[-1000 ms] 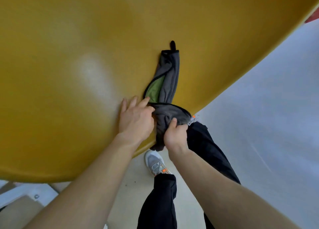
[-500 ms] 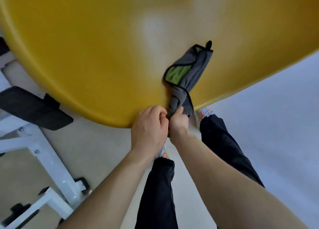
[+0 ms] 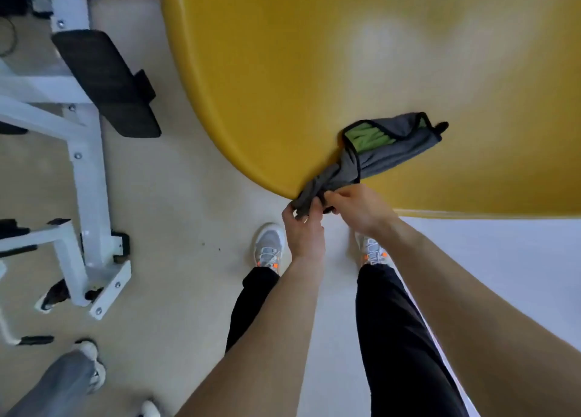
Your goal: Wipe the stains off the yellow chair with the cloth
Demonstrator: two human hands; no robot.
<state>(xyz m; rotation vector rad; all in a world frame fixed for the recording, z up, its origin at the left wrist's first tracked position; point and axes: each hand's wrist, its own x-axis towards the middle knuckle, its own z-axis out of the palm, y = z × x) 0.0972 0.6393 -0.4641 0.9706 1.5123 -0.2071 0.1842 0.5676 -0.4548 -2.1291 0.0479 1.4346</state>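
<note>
The yellow chair (image 3: 330, 71) fills the upper right of the head view as a broad, smooth, curved surface with a rounded rim. A grey cloth (image 3: 386, 152) with a green inner side and a black loop lies on it near the front rim. Its bunched near end hangs over the edge. My left hand (image 3: 303, 225) grips that bunched end just below the rim. My right hand (image 3: 355, 206) pinches the same end from the right, beside my left hand.
White exercise equipment (image 3: 88, 171) with a black pad (image 3: 107, 83) stands on the beige floor at the left. Another person's grey trouser leg and shoe (image 3: 63, 382) show at the bottom left. My own legs and sneakers are below the chair edge. A white surface (image 3: 503, 275) lies at the right.
The view has swung left and back, so the chair now sits upper right. Both hands have drawn the cloth's near end over the rim; the left hand went from resting on the chair to gripping the cloth.
</note>
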